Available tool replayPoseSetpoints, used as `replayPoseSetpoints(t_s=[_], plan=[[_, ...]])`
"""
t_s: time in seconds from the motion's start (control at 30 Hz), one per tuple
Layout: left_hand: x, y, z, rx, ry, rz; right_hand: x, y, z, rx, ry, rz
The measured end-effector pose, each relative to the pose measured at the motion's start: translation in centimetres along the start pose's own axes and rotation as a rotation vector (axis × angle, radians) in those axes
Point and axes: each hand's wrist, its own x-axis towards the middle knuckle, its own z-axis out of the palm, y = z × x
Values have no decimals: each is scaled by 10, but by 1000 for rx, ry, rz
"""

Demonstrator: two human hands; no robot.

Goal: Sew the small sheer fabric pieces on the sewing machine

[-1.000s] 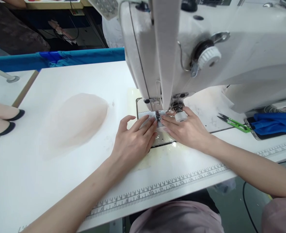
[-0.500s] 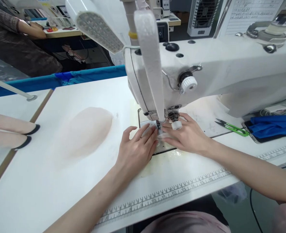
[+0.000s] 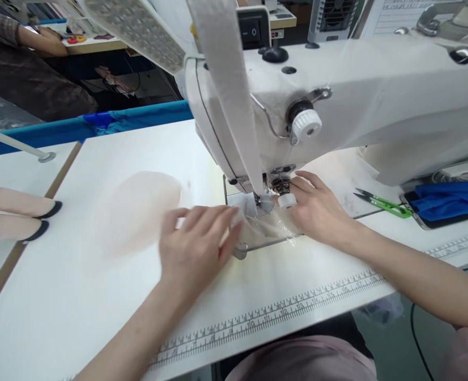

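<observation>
A white sewing machine (image 3: 234, 132) stands before me, its presser foot (image 3: 257, 200) over a small round pale piece on the needle plate. Sheer beige fabric (image 3: 271, 226) lies in folds just in front of the foot. My left hand (image 3: 192, 238), blurred by motion, is left of the plate with its fingertips closed on a pale edge of this fabric. To the right of the foot, my right hand (image 3: 317, 211) has its fingers bent on the fabric, partly hidden behind a white knob (image 3: 287, 201).
A sheer beige fabric piece (image 3: 146, 206) lies flat on the white table. Green thread snips (image 3: 385, 203) and a phone under blue cloth (image 3: 452, 201) are at the right. A printed ruler (image 3: 269, 320) follows the front edge. Another person (image 3: 31, 69) works at the back left.
My left hand has moved left, away from the presser foot, and its fingers have bent. My right hand has shifted slightly right. Folded sheer fabric now shows between them.
</observation>
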Motion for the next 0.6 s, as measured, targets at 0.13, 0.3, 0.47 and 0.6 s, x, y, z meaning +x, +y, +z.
replayPoseSetpoints(t_s=[0.13, 0.3, 0.47, 0.6], plan=[[1, 5, 11, -102, -150, -1, -4, -4, 1, 70, -15, -100], [3, -5, 13, -63, -35, -125, -8, -19, 1, 124, 9, -166], [4, 11, 20, -281, -135, 56, -10, -21, 5, 116, 56, -159], [1, 16, 27, -212, -159, 64, -9, -17, 7, 126, 57, -129]])
